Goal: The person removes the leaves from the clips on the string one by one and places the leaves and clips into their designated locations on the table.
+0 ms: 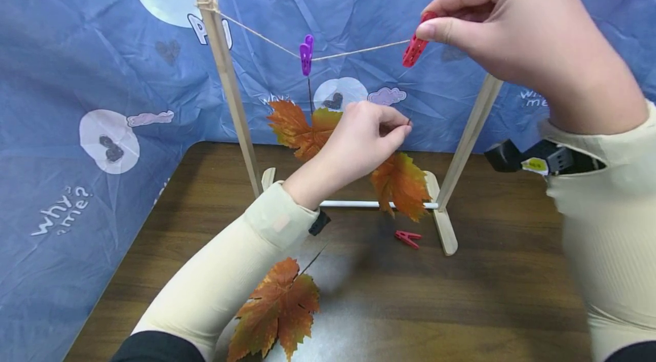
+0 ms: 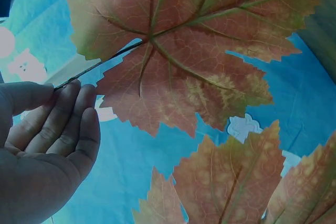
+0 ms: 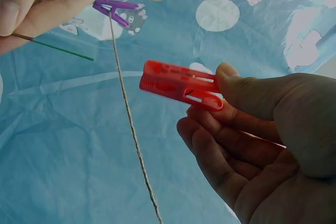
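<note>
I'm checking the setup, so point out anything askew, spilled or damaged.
Nothing looks spilled or broken. The one oddity is the string, which dips into a V at the purple clip instead of running straight, probably slack under the hanging leaf.

Wooden post frame on brown wooden bench, patterned blue cloth bhd. Beige string btwn posts; purple plastic clothespin on it L of ctr, orange-green leaf below. Red plastic clothespin in R grip, nr string; 2nd orange leaf by stem in L grip. On bench: other red clothespin just L of frame's R foot, 3rd orange leaf front-L.
</note>
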Demonstrator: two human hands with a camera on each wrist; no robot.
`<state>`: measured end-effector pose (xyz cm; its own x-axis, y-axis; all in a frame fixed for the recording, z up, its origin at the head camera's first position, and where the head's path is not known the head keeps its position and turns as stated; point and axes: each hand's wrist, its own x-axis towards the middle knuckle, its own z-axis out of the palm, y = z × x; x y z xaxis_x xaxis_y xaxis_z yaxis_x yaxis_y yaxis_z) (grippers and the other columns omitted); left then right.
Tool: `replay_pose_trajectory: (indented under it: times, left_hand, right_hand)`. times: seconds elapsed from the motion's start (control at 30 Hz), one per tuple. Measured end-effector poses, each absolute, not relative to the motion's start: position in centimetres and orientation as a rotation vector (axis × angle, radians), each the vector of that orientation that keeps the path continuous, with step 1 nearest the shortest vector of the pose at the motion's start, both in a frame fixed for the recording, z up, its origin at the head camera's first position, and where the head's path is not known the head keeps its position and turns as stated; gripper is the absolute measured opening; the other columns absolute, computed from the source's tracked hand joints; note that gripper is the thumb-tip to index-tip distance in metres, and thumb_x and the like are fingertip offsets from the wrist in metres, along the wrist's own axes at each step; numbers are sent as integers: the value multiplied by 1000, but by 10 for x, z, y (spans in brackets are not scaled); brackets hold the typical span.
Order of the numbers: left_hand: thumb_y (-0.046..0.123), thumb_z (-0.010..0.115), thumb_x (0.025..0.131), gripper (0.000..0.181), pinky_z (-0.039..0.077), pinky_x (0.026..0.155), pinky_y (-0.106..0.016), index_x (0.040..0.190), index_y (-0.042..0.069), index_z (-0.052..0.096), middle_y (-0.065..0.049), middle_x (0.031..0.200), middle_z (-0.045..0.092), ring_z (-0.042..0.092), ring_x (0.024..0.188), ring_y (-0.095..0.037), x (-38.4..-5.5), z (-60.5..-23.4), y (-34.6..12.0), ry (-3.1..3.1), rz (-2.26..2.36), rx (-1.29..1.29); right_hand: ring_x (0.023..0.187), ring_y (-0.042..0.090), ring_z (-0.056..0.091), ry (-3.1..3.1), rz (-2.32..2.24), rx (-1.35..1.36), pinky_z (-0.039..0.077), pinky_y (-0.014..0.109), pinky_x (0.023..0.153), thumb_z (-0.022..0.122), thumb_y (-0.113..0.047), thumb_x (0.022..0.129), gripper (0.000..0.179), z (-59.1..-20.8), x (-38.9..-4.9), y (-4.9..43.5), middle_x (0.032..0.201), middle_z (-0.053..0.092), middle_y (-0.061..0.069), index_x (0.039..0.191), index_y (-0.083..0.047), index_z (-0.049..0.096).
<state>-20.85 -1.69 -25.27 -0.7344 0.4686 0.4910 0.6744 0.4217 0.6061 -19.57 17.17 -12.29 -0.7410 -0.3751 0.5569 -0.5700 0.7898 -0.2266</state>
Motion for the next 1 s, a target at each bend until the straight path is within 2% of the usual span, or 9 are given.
replay_pose_trajectory:
  times: [0.1, 0.23, 0.43, 0.63, 1.0]
  left_hand:
    - [8, 71, 95, 10, 48, 67, -21, 95, 4, 80, 1, 82, 73, 61, 70, -5, -205, -255, -17, -2427, -1233, -1012]
    - [8, 71, 95, 10, 48, 66, -21, 93, 4, 80, 2, 81, 73, 61, 68, -5, -202, -260, -20, -2412, -1261, -1018]
    - [7, 71, 95, 10, 50, 68, -21, 93, 3, 80, 0, 83, 74, 62, 71, -4, -196, -266, -25, -2399, -1287, -1023]
    - [7, 72, 94, 9, 52, 70, -23, 94, 4, 81, 1, 84, 74, 63, 72, -2, -189, -275, -28, -2382, -1279, -1034]
    - [3, 72, 92, 9, 53, 69, -22, 92, 3, 80, 0, 82, 75, 61, 71, 1, -178, -289, -31, -2371, -1340, -1054]
  right_hand:
    - [65, 13, 54, -2457, 520, 752, 38, 24, 56, 76, -31, 94, 29, -127, -190, 175, 94, 75, 7, 110, -7, 80]
    - [69, 10, 57, -2475, 531, 777, 39, 25, 55, 76, -29, 94, 28, -135, -183, 178, 93, 75, 4, 111, -7, 79]
    - [78, 1, 66, -2517, 620, 797, 42, 25, 61, 78, -27, 93, 23, -150, -178, 183, 92, 75, 0, 107, -8, 79]
    - [76, 0, 67, -2521, 723, 808, 45, 16, 65, 85, -21, 86, 22, -167, -178, 187, 88, 75, -1, 104, -9, 79]
    - [75, 6, 69, -2569, 878, 780, 48, 14, 66, 88, -18, 82, 26, -204, -181, 197, 88, 75, 0, 106, -10, 79]
